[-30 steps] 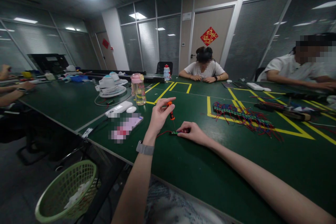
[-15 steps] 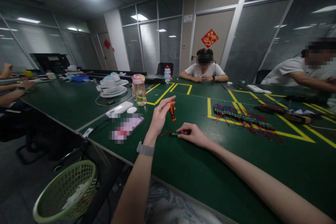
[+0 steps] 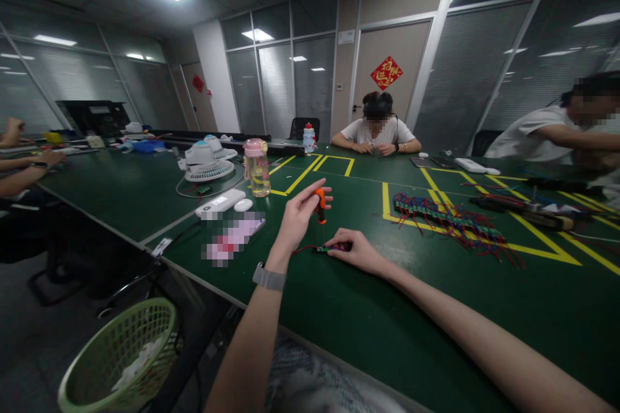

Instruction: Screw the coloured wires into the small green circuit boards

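Head view. Small green circuit board (image 3: 320, 250) lies on the dark green worktop (image 3: 387, 322), in front of the wearer; it is my landmark for the rest.

Right hand (image 3: 361, 251): at the board's right end, thumb and fingertips pinched nearly shut on that end and the wires there. Exact contact partly hidden by the fingers. A red wire (image 3: 303, 248) trails from the board's left end.

Left hand (image 3: 298, 216): above and left of the board. Thumb and forefinger close on the orange-and-black handle of a screwdriver (image 3: 321, 203), other fingers spread loosely. Shaft near upright, tip down at the board; whether it touches, I cannot tell.

Handling, my judgement: board very light, stiff, likely to skid or turn under a push from above. Best held by its edges or end, clear of the parts on its face. Wires limp, joints probably fragile; a tug could strain them. Screwdriver light, rigid, best taken round the thick handle, with the thin shaft kept upright against slipping.

Right of the board, farther off: a row of wired boards (image 3: 445, 216), red and blue leads tangled, apt to snag. Left of the board: a pink phone (image 3: 242, 232).
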Demonstrator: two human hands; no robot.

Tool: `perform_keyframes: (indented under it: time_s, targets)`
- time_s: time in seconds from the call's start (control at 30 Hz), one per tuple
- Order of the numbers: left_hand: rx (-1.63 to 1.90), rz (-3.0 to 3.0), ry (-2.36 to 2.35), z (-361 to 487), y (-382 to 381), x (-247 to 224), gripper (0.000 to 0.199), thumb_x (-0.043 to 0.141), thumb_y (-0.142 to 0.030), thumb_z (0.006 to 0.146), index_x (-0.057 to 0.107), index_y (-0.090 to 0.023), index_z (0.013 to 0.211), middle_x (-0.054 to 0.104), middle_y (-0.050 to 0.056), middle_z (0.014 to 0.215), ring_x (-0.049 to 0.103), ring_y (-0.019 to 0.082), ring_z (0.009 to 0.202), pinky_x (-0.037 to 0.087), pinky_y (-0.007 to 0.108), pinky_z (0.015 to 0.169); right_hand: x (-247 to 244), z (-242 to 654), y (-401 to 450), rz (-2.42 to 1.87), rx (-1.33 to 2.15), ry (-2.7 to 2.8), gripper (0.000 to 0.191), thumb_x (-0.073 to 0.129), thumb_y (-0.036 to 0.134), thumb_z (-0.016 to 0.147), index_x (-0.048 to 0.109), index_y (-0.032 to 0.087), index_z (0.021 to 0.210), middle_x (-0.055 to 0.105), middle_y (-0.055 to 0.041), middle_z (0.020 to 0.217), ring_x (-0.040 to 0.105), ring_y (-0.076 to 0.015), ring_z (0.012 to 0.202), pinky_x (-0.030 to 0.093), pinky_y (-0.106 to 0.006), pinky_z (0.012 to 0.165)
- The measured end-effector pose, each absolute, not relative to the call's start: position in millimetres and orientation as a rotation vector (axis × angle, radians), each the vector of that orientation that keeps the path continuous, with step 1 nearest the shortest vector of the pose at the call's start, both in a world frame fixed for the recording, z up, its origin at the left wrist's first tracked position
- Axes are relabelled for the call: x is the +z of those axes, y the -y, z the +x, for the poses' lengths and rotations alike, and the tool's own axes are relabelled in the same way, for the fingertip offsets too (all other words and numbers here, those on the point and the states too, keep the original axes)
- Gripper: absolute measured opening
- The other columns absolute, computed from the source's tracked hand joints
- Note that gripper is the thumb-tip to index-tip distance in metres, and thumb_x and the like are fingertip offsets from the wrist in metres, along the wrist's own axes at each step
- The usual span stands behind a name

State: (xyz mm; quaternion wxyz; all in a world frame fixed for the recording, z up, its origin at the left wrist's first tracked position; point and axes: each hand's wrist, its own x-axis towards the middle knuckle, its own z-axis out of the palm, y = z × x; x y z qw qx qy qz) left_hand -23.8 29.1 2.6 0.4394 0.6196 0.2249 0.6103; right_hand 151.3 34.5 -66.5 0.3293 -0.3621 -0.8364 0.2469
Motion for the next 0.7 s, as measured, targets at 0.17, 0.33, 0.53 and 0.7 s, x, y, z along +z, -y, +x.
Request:
perform_keyframes:
  time_s: [0.17,0.33,0.53,0.7]
  targets:
    - [1.641,1.677,-0.743,-20.0,-24.2,5.7,0.028,0.066,-0.029,0.077,0.067,-0.021,0.104,0.063,0.005,0.102,0.06,0.016,0.091,0.05,0.026,0.077,-70.0,151.0,-37.1,-0.947,0.681,2.164,0.018,0.068,0.026,0.076,0.074,0.017,0.09,0.056,-0.0018,0.073,0.05,-0.0127,0.064,0.04,-0.025,0.059]
    - [1.572,1.565,-0.627,-20.9,-27.7,3.6,0.033,0.052,-0.034,0.087,0.059,-0.024,0.118,0.06,0.007,0.117,0.063,0.018,0.095,0.052,0.032,0.079,-71.5,151.7,-37.8,-0.957,0.694,2.15,0.019,0.069,0.025,0.074,0.074,0.017,0.091,0.056,-0.0013,0.073,0.05,-0.0125,0.064,0.04,-0.025,0.059]
    - [1.671,1.648,-0.762,-21.7,-28.8,2.6,0.029,0.063,-0.032,0.079,0.066,-0.021,0.106,0.062,0.006,0.108,0.061,0.017,0.093,0.051,0.027,0.08,-71.1,151.8,-37.8,-0.957,0.672,2.158,0.016,0.069,0.026,0.075,0.074,0.018,0.087,0.057,-0.0019,0.074,0.051,-0.0128,0.065,0.041,-0.025,0.059]
    - [1.529,1.572,-0.607,-20.8,-28.0,1.7,0.038,0.052,-0.035,0.086,0.056,-0.022,0.122,0.061,0.008,0.111,0.064,0.018,0.09,0.053,0.033,0.079,-69.5,150.7,-36.3,-0.98,0.682,2.144,0.015,0.069,0.025,0.074,0.075,0.018,0.086,0.057,-0.0016,0.073,0.05,-0.0124,0.064,0.04,-0.025,0.059]
